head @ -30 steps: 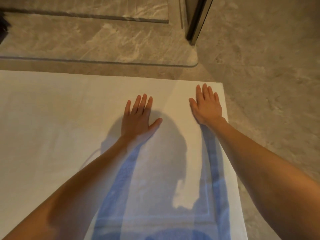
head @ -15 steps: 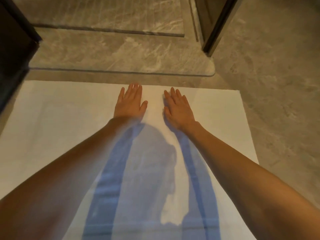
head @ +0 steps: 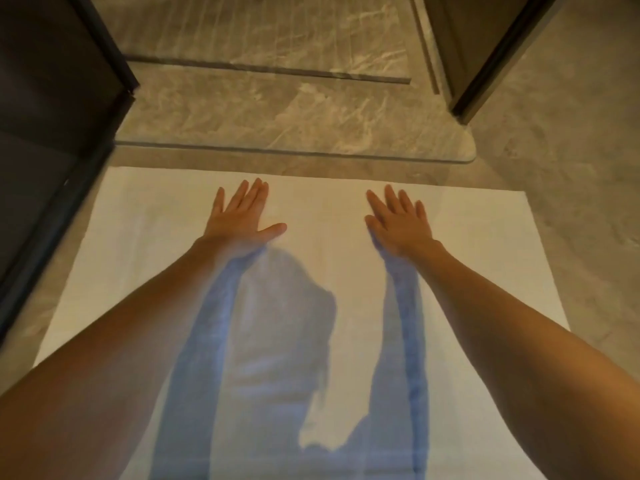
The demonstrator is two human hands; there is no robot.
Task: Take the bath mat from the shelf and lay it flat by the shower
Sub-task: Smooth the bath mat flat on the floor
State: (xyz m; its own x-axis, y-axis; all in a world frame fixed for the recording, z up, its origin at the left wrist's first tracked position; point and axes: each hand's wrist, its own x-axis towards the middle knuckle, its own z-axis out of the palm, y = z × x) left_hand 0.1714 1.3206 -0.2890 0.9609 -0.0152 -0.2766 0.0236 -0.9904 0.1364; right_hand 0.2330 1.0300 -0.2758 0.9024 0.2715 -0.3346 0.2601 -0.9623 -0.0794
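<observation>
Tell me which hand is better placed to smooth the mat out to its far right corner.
Right, probably. The right hand lies flat on the bath mat on that corner's side, with only bare mat between them; the left hand would have to cross over it.

The bath mat (head: 467, 258) is white cloth, matt, with a fine towelling nap showing toward its near edge. The floor (head: 571, 209) under it is grey-brown veined stone, smooth with a dull sheen, and the step (head: 277, 112) past the mat's far edge is the same stone, glossier. The frame (head: 116, 60) by the floor's far left corner looks like dark, matt metal.
</observation>
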